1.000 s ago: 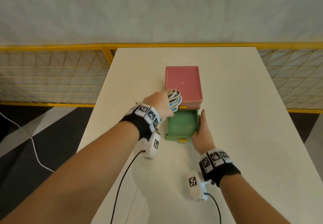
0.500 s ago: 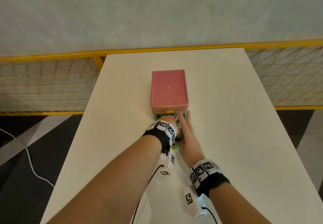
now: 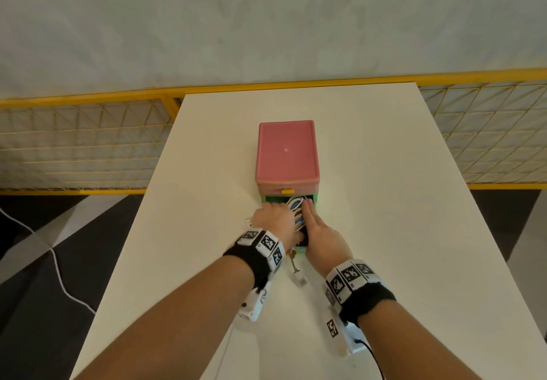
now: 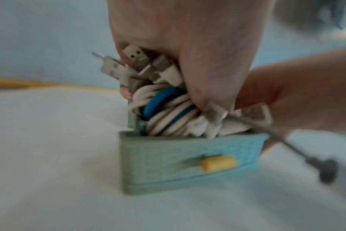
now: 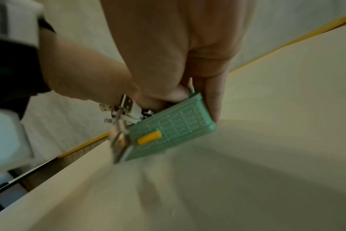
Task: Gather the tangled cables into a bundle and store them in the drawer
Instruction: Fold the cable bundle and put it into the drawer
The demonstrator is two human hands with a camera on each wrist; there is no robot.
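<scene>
A pink drawer box [image 3: 286, 154] stands mid-table with its green drawer [image 3: 316, 199] pulled out toward me. My left hand [image 3: 273, 219] grips the coiled white and blue cable bundle [image 4: 168, 112] and holds it down inside the green drawer [image 4: 188, 159], above the yellow handle [image 4: 217, 163]. Several USB plugs [image 4: 132, 54] stick up beside the fingers. My right hand [image 3: 321, 233] lies with straight fingers along the drawer's right wall [image 5: 202, 109], its thumb inside against the cables. One plug end [image 3: 297, 273] hangs out over the drawer front [image 5: 172, 125].
The white table [image 3: 384, 231] stretches around the box, with a yellow mesh fence [image 3: 88, 142] behind it and on both sides. A white cord [image 3: 56, 261] trails on the dark floor to the left. Tracker bands with cables sit on both wrists.
My left hand brought the cable bundle down from beside the pink box into the green drawer. My right hand slid from the drawer's front right corner up along its right wall.
</scene>
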